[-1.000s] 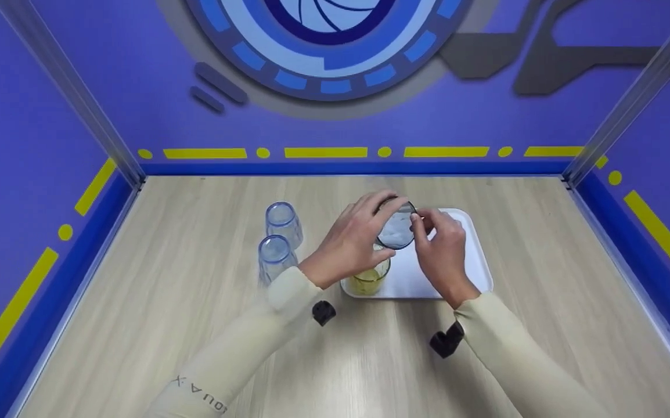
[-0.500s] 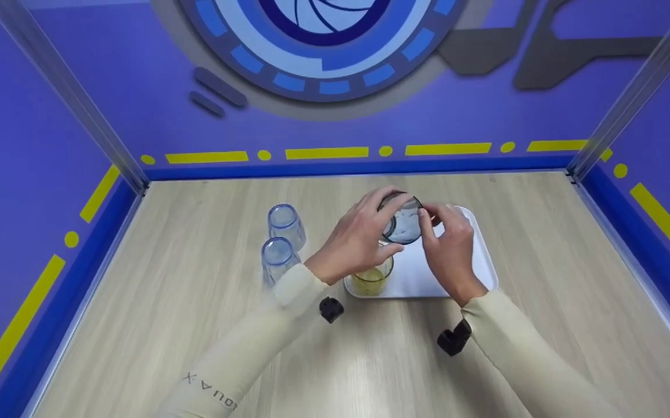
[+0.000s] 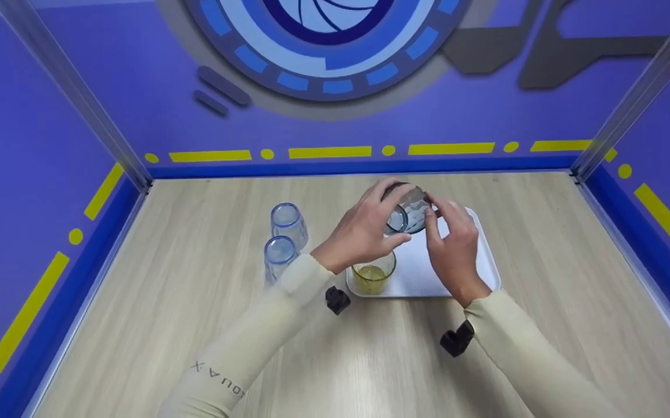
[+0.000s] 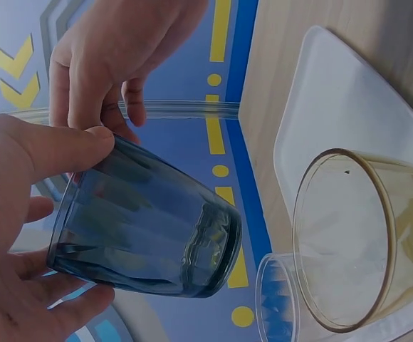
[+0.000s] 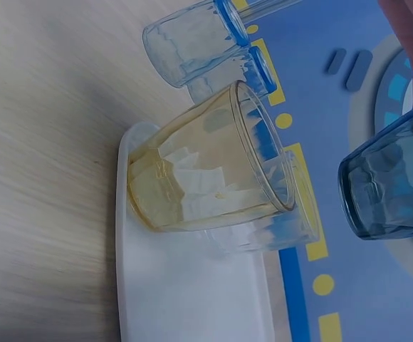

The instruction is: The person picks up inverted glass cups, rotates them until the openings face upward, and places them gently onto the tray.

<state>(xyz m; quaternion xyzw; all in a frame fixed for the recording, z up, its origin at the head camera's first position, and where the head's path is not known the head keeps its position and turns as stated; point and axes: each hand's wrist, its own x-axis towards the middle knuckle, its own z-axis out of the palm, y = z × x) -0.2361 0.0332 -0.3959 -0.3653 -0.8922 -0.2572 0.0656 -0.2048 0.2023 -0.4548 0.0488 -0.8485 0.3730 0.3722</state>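
A smoky blue-grey drinking glass [image 3: 415, 210] is held up above the white tray [image 3: 477, 261], tilted a little, its mouth upward. My left hand [image 3: 361, 229] grips it near the rim, thumb on one side and fingers on the other, as the left wrist view shows best. At the rim's right side, my right hand [image 3: 454, 249] pinches the same glass with thumb and fingertips. Below the left hand, an amber glass [image 3: 371, 281] stands upright at the tray's front left corner. Behind it is a clear glass [image 5: 305, 231], hidden by my left hand in the head view.
Two light-blue glasses, a rear one [image 3: 290, 225] and a front one [image 3: 280, 255], stand upside down on the wooden table [image 3: 195, 261] left of the tray. Blue-purple panels [image 3: 288, 128] wall the table at the back and both sides.
Both hands have shifted slightly up and right with the smoky glass. It has turned so that its base ring shows more, and more of the amber glass is uncovered.
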